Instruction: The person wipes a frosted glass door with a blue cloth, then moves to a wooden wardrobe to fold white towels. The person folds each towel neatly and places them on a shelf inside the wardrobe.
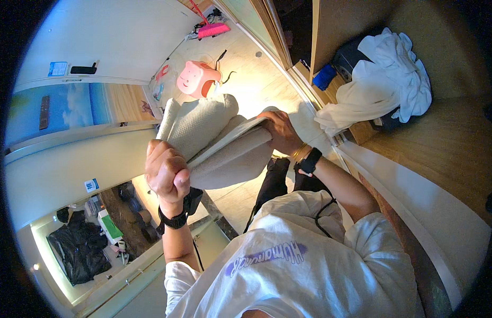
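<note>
A thick, light grey-beige textured cloth [203, 119] hangs folded between my two hands, in front of my body and above the floor. My left hand [167, 170] is closed in a fist around its near left edge. At the upper right, my right hand [280, 131] grips another edge, its fingertips partly hidden by the fabric. One fold bulges away from me, while a smoother flap [232, 164] sags below. What kind of cloth article it is, I cannot tell.
A pink stool [195, 79] stands on the floor ahead, with a pink broom [213, 29] farther off. White fabric [391, 79] lies heaped in a wooden compartment at right. Dark clothing [79, 249] rests on a lit shelf at lower left. Cabinets line the left side.
</note>
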{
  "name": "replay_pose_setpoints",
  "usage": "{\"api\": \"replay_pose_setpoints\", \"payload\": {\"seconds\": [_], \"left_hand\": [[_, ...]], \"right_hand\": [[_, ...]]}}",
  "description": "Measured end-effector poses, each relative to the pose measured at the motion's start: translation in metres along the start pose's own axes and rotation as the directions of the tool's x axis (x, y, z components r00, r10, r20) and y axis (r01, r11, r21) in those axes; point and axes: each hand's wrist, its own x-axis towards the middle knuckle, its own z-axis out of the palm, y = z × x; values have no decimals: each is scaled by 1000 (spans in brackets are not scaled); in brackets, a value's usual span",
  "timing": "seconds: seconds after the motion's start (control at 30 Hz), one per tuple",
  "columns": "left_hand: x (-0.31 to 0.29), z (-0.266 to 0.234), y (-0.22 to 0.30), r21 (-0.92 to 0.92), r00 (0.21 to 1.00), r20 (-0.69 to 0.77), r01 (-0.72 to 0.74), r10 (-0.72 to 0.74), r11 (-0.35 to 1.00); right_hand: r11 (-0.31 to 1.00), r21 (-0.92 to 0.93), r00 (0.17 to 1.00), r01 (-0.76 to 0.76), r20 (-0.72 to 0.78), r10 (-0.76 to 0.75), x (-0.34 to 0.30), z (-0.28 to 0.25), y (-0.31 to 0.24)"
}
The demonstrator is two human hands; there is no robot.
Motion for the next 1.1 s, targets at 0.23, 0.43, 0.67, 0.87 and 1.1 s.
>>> {"api": "replay_pose_setpoints", "payload": {"seconds": [0.23,0.43,0.67,0.87,1.1], "left_hand": [[-24,-13,-22,81,992,30,123,-126,989],[-75,-12,-65,133,884,63,452,-462,882],[-155,14,-115,237,798,280,482,-534,844],[-202,44,-111,263,701,286,598,-653,757],[-221,72,-84,107,666,371,662,-647,742]], "right_hand": [[995,-36,931,-92,351,99,3,-20,44],[980,-2,916,-200,355,188,18,-70,21],[989,-146,938,4,343,47,56,-96,-13],[995,-64,915,71,402,-40,68,-71,-54],[987,117,933,114,328,-147,62,-34,-84]]}}
